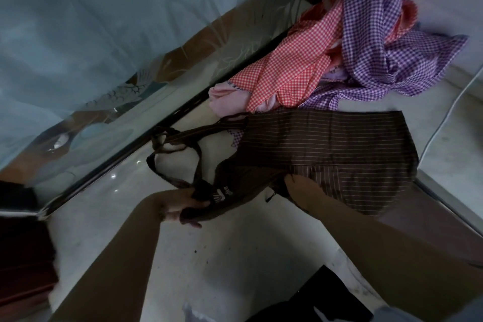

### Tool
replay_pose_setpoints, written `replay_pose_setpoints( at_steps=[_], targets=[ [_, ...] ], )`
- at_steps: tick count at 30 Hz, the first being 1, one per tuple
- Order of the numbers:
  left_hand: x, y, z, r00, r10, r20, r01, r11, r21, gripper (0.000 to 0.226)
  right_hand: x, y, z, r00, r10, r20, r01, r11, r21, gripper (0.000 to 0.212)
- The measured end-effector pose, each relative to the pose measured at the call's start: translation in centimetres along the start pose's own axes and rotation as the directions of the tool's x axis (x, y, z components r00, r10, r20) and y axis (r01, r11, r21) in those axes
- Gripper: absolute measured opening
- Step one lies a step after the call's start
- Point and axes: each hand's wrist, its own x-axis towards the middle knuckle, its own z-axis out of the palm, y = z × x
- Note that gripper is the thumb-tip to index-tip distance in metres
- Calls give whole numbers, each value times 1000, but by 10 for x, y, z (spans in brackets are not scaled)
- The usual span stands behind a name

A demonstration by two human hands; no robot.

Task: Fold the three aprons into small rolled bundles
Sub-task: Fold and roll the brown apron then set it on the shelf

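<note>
Both grips hold the brown striped apron (326, 146): left hand (183, 210) pinches its bib, right hand (300, 188) its edge.

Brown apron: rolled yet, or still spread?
Spread. The brown apron lies mostly flat on the floor, straps loose, not rolled.

Both forearms reach forward; left hand (183, 210) fingers curl, right hand (298, 185) seemingly gripping, partly hidden.

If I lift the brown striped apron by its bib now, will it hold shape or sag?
Probably sag: the brown striped apron already drapes and creases between the left hand and right hand. Its thin straps lie in loose loops, so they would likely dangle and tangle. It looks light, thin cloth.
</note>
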Motion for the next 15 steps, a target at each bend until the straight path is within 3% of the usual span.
replay_pose_setpoints(
  at_steps=[1,3,6,7,11,13,15],
  targets=[
    [3,2,1,993,12,-117,-7,999,42,32,-1,-3,-5,1000,4,-5,-5,999,-46,47],
    [7,1,0,919,76,-387,17,972,233,25,-2,-9,-13,991,-31,128,41,996,-74,39],
    [6,-9,9,815,174,-553,125,879,461,41,-10,-18,-8,975,41,217,-37,999,-21,47],
    [8,-17,14,785,166,-597,155,881,448,54,-14,-22,-6,978,54,202,-54,999,-8,51],
    [25,-45,22,543,16,-840,125,987,99,92,-30,-22,12,972,0,233,17,997,-69,66],
    [36,-50,15,525,-48,-850,147,989,34,88,-34,-20,17,973,-5,233,29,994,-101,73],
    [42,-49,7,546,-15,-837,127,990,65,67,-36,-20,21,966,9,259,28,990,-141,73]
  ],
)
